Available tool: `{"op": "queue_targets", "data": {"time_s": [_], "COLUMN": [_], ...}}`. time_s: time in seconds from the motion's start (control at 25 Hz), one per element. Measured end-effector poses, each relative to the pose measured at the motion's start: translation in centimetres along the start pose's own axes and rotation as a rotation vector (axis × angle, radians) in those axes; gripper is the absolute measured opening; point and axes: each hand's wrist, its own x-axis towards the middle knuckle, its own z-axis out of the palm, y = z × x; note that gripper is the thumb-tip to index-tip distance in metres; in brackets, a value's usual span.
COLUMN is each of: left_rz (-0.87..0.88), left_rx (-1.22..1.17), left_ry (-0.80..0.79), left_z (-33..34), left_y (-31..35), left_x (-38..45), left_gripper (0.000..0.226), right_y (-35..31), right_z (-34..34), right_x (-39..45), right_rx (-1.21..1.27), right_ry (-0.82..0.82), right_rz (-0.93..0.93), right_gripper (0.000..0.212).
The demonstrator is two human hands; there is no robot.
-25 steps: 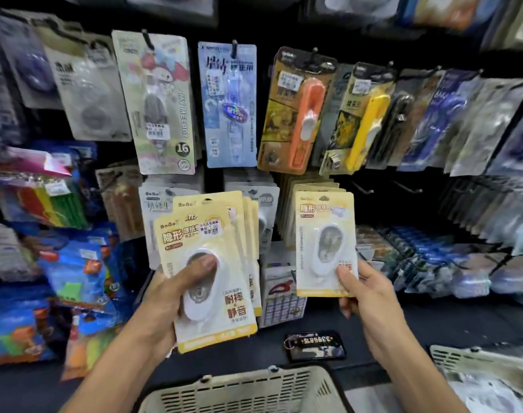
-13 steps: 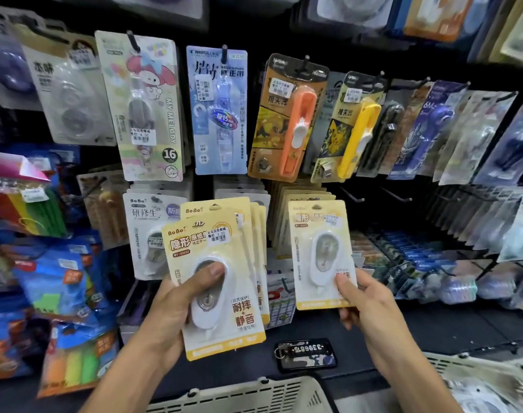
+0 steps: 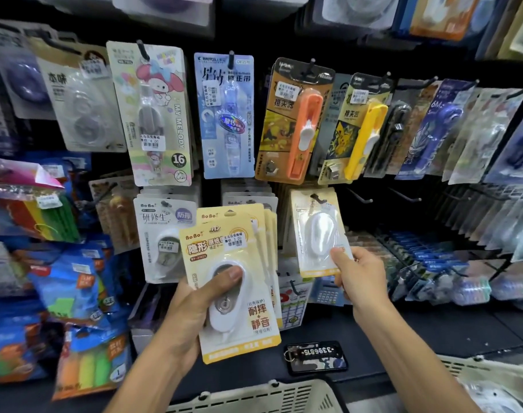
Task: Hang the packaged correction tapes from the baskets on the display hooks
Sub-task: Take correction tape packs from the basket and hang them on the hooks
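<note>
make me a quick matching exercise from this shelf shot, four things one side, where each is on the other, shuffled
Things:
1. single yellow pack
2. yellow pack stack
3. key tag
4. basket

Places:
a. lying on the dark shelf ledge
b. bottom edge, below the hands
c. pinched by the right hand, its hole at a hook
d. gripped in the left hand

Pairs: 1-c, 2-d, 3-a, 4-b

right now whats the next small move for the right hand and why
Probably slide the pack further back along the hook and let go. The right hand pinches its lower corner, and the hook tip seems to sit at the hang hole already, though blur hides how far. The left hand holds the stack for next.
</note>
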Motion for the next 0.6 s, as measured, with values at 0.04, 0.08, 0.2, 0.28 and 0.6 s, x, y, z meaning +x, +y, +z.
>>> {"op": "queue_targets", "data": {"time_s": [0.04, 0.08, 0.2, 0.28, 0.6], "left_rz": [-0.003, -0.005, -0.02, -0.028, -0.027], "left_rx": [0.0, 0.006, 0.015, 0.012, 0.093], "left_ry": [-0.008, -0.012, -0.012, 0.002, 0.075], "left_z": [0.1, 0.2, 0.2, 0.3, 1.0], "left_y": [0.1, 0.1, -0.1, -0.4, -0.7], "left_x": [0.0, 0.0, 0.2, 0.5, 1.1], "left_gripper": [0.069, 0.072, 0.069, 0.057, 0.07], "right_y": [-0.2, -0.3, -0.2, 0.0, -0.2], "right_z": [0.6, 1.1, 2.0, 2.3, 3.4], "right_x": [0.3, 0.6, -0.3, -2.6, -8.8], "right_rx": [0.015, 0.075, 0.324, 0.25, -0.095], "right_ry": [0.003, -0.02, -0.139, -0.193, -0.317], "right_rz": [0.043, 0.107, 0.331, 0.252, -0.381], "right_gripper": [0.02, 0.023, 0.044, 0.045, 0.016]}}
